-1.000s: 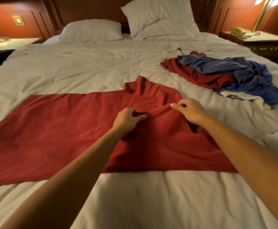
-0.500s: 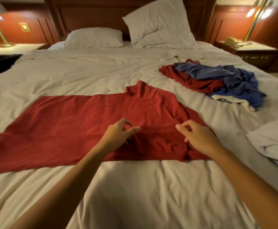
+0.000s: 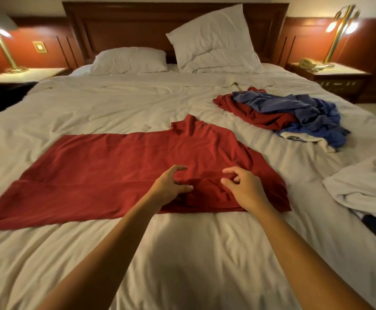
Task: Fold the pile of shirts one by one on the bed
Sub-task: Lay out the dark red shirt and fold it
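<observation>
While left hand [image 3: 168, 187], right hand [image 3: 246, 190] hang over red shirt [image 3: 115, 171], fingers [image 3: 179, 168] half-curled.

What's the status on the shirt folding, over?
Left hand and right hand open over red shirt, gripping nothing. Shirt spread on bed, right end rumpled. Pile apart, far right; nothing blocking.

The spread red cloth shirt [image 3: 115, 175] lies across the middle of the wide white-sheeted bed [image 3: 182, 253]. Behind it, to the right, sits the crumpled pile of red and blue shirts [image 3: 294, 108]. Two white pillows [image 3: 128, 60] are at the far end.
</observation>
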